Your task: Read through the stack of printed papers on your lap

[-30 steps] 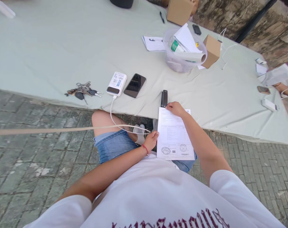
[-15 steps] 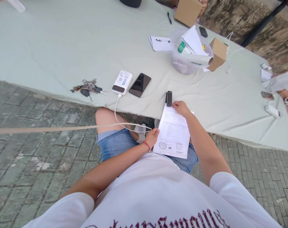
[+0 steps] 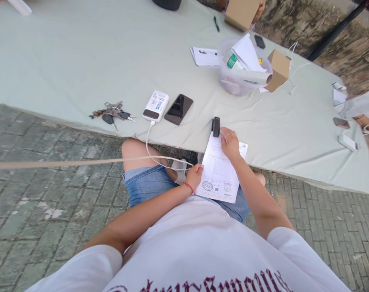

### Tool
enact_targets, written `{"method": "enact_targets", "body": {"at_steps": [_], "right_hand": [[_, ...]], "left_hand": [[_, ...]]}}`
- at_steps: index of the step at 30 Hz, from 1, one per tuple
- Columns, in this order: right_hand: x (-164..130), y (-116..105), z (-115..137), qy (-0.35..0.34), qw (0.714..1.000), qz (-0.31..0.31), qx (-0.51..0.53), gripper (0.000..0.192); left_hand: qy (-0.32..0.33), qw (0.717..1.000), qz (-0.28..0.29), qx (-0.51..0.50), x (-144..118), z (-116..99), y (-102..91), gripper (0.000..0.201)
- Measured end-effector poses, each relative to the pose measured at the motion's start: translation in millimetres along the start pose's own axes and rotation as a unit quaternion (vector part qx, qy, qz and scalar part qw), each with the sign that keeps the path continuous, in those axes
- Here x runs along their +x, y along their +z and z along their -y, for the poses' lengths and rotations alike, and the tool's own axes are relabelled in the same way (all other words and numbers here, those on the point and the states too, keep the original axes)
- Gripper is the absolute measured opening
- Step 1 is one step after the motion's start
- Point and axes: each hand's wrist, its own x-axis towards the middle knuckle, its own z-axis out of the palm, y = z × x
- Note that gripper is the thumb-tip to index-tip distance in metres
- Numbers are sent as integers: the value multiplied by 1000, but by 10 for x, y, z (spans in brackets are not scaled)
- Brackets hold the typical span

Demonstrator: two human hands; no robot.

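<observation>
Over the person's lap, seen from the head camera, a printed paper sheet (image 3: 218,172) lies tilted, with two round stamps near its bottom edge. Its top end reaches up onto the edge of the table (image 3: 80,61), which has a pale green cloth over it. The left hand (image 3: 195,175) holds the sheet's lower left corner, fingers curled on the edge, with a red string around the wrist. The right hand (image 3: 229,144) lies flat on the top part of the sheet, fingers spread a little and pressing down, not wrapped around anything. A small black stapler (image 3: 216,126) stands right at the top of the sheet, just beside the right hand's fingertips. I cannot tell if the fingers touch it.

Left of the stapler lies a black phone (image 3: 178,109). Just past the phone is a white power bank (image 3: 155,106), with a white cable (image 3: 160,158) running off the table and down over the knee. Further left of the stapler sits a bunch of keys (image 3: 110,113). Up and to the right of the stapler is a clear plastic bowl (image 3: 243,67) stuffed with papers, and a small brown box (image 3: 278,69) touches its right side. Far right of the stapler, another person's arm (image 3: 368,121) shows at the picture's edge.
</observation>
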Motion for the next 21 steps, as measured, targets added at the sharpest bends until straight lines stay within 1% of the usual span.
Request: {"method": "enact_targets", "body": {"at_steps": [3,8,15,21], "right_hand": [[-147,31,140,-43,999,2,-29,53],[-246,89,268,-21,996,1,-85,62],[-283,198,282,-10,995,22,-93,67],[-338,254,245,-20,996,27,-80,70]], "left_hand": [[8,1000,-5,15,-17,-11,-5,26],[11,1000,-4,26,-42,-41,-9,27],[10,999,-14,45,-36,4,16,28],[-2,999,-3,42,-38,11,20,28]]}}
